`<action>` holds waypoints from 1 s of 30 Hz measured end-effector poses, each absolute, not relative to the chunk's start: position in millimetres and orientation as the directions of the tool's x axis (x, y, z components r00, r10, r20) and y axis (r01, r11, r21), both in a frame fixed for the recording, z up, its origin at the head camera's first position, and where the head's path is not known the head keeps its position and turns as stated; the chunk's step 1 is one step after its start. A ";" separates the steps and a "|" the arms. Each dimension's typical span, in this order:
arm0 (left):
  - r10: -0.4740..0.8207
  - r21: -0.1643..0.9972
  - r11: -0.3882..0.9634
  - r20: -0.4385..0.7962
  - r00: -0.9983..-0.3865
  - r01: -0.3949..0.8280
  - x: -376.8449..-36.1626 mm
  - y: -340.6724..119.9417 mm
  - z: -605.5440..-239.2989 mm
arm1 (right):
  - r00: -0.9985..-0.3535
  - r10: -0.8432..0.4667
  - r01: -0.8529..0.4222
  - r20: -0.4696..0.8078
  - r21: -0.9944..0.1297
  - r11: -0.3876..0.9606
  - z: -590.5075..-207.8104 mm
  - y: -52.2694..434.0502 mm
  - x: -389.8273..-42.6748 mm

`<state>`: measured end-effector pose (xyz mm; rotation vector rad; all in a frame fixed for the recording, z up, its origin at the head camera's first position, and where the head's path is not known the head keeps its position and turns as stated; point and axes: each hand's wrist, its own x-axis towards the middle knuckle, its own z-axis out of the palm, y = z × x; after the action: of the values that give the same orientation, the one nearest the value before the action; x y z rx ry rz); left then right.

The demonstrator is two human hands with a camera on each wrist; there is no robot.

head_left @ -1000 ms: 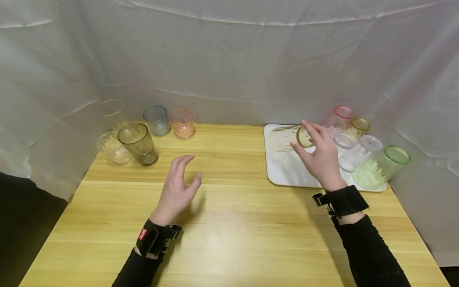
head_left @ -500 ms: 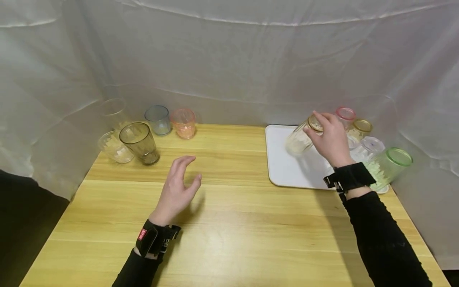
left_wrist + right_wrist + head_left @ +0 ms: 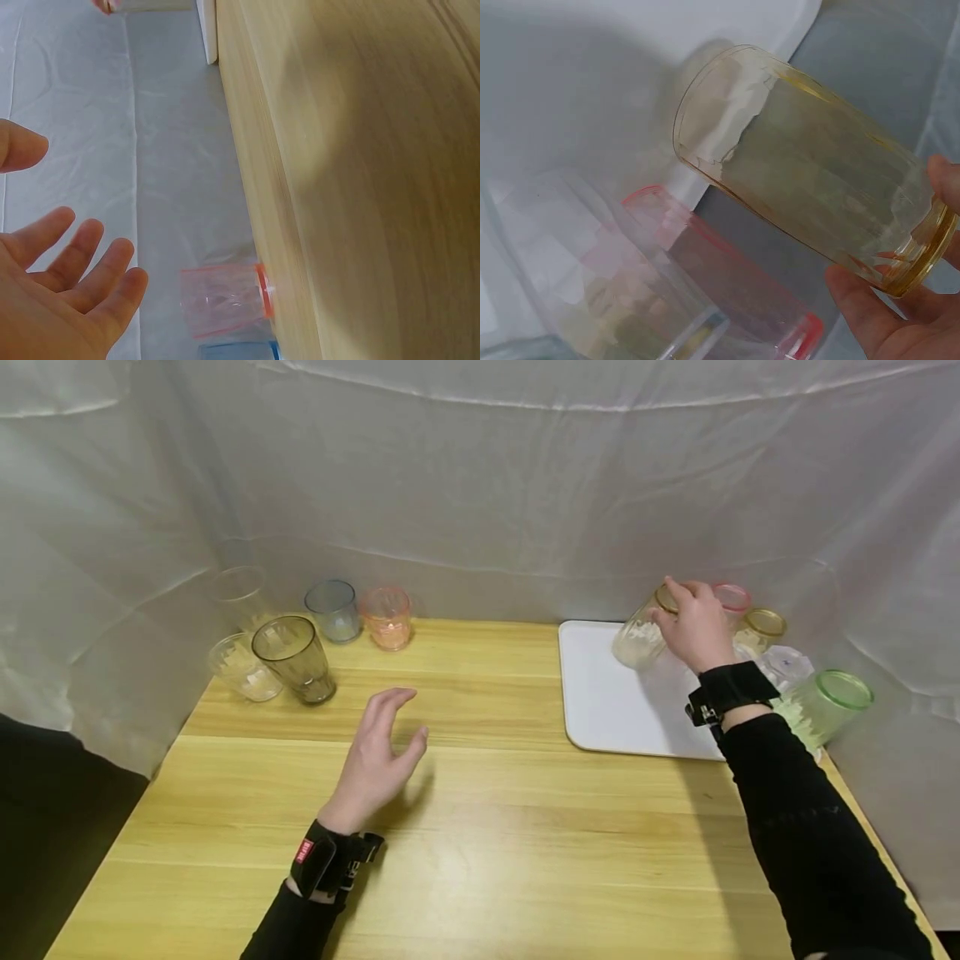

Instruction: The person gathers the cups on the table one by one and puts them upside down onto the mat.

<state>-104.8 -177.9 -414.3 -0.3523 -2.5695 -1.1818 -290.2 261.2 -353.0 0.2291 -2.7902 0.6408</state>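
Note:
My right hand (image 3: 686,618) grips a clear yellowish cup (image 3: 639,639) by its base and holds it tilted, mouth down to the left, above the far edge of the white tray (image 3: 622,718). In the right wrist view the cup (image 3: 810,165) lies between my thumb and fingers (image 3: 877,315), above the tray (image 3: 577,67). My left hand (image 3: 397,727) hovers over the middle of the wooden table (image 3: 487,827) with its fingers spread and nothing in it. The left wrist view shows that hand's bare palm (image 3: 52,292).
A smoky cup (image 3: 292,658), two clear cups (image 3: 242,668), a blue-grey cup (image 3: 332,610) and a pink cup (image 3: 386,617) stand at the back left. Pink-rimmed (image 3: 731,597), yellow (image 3: 765,628), clear (image 3: 787,667) and green (image 3: 825,706) cups crowd the tray's right side. White cloth walls surround the table.
My right hand has carried the yellowish cup from the middle of the tray toward its far edge and tipped it more upright. The left hand has barely moved.

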 end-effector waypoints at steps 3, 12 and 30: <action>0.096 0.693 0.635 0.366 -0.926 0.340 -105.3 -177.8 -415.2 | -0.955 -0.090 -0.201 0.284 -0.393 0.897 -355.7 263.0 -296.6; 0.089 0.696 0.638 0.359 -0.929 0.330 -105.2 -179.4 -416.7 | -0.959 -0.101 -0.195 0.263 -0.361 0.912 -359.6 265.4 -308.3; 0.088 0.699 0.637 0.352 -0.932 0.324 -103.4 -178.2 -419.7 | -0.981 -0.041 -0.111 0.188 -0.376 0.920 -365.5 269.2 -313.8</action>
<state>-103.4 -178.2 -419.7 -0.3330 -2.5750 -1.1818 -313.8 269.2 -365.5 0.1161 -2.9042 0.5842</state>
